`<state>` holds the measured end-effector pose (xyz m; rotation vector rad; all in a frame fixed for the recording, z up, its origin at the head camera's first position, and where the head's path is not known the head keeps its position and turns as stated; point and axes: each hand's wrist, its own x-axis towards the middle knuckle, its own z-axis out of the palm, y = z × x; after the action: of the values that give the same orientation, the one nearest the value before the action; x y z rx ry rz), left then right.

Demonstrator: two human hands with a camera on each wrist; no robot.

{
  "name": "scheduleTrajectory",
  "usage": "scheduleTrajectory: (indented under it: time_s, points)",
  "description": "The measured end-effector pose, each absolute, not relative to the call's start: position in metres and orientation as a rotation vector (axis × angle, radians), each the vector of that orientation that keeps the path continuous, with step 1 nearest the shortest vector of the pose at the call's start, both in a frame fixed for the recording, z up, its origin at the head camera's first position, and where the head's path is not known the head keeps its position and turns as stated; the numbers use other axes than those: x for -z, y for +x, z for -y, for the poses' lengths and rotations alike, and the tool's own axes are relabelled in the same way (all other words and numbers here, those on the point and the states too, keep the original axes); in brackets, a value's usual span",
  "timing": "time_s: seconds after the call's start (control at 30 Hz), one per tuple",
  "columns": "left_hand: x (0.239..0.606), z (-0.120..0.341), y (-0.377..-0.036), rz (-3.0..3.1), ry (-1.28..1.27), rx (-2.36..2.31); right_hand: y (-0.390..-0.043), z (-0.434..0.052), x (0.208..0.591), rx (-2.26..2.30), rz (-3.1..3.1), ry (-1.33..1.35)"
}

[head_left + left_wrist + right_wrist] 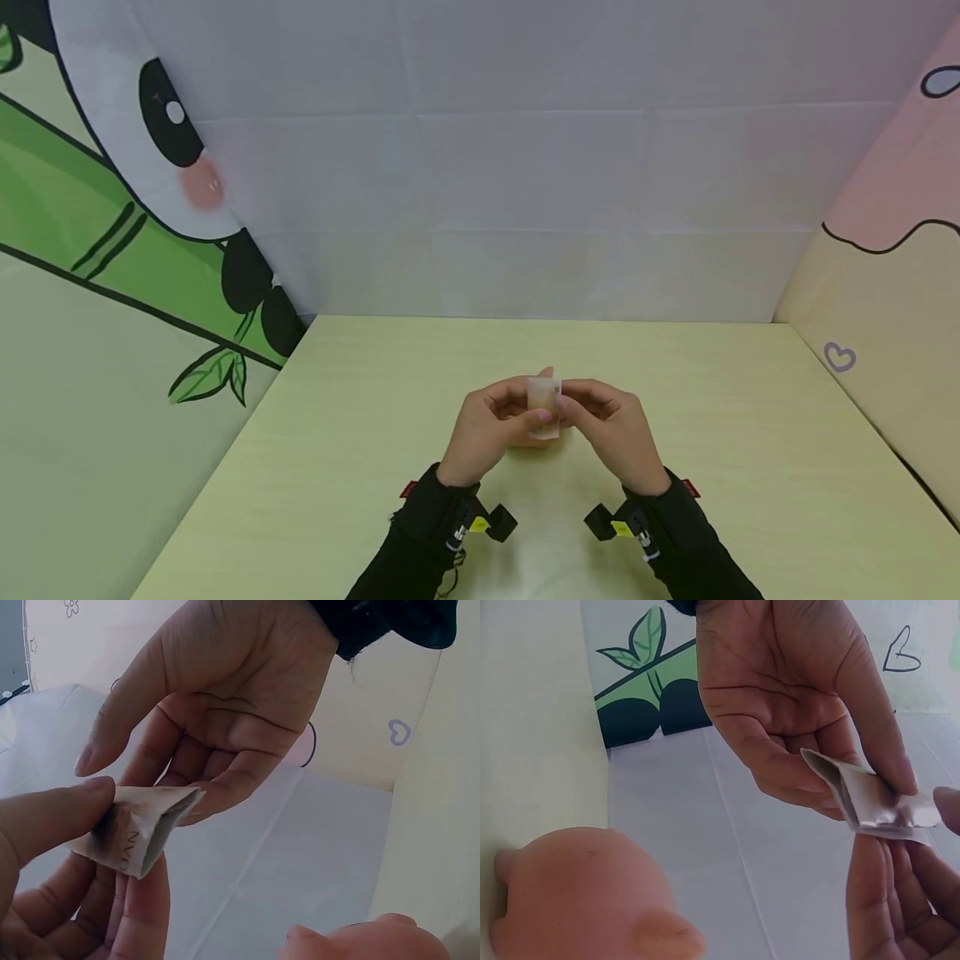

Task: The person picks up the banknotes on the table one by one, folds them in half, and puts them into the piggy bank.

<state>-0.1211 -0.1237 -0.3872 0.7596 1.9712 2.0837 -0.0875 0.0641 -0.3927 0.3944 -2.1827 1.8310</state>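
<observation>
My left hand [483, 421] and right hand [611, 421] meet around a small whitish paper packet [546, 392]. The left thumb presses one face of the packet, with the left fingers behind it. My right thumb and index finger are at its right edge. In the left wrist view, dark print shows on the packet [135, 832], and one end gapes. A silvery patch shines on the packet [866, 799] in the right wrist view. A rounded, pink pig-like figure [592, 885] stands close to the hands on the table; from the head view the hands hide most of it.
The pale yellow table [360, 392] spreads out around both hands. At the back rises a whitish cloth wall [525, 175]. Decorated side panels stand left, with green bamboo [112, 208], and right, with a small purple heart [840, 357].
</observation>
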Motion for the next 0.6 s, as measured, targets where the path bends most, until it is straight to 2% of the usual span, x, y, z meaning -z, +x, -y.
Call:
scheduleTrajectory:
  time_s: [0.6]
  points:
    - [0.390,0.107,-0.130,-2.125,0.726,-2.065,-0.104,-0.074,0.395,-1.800,2.147,0.440]
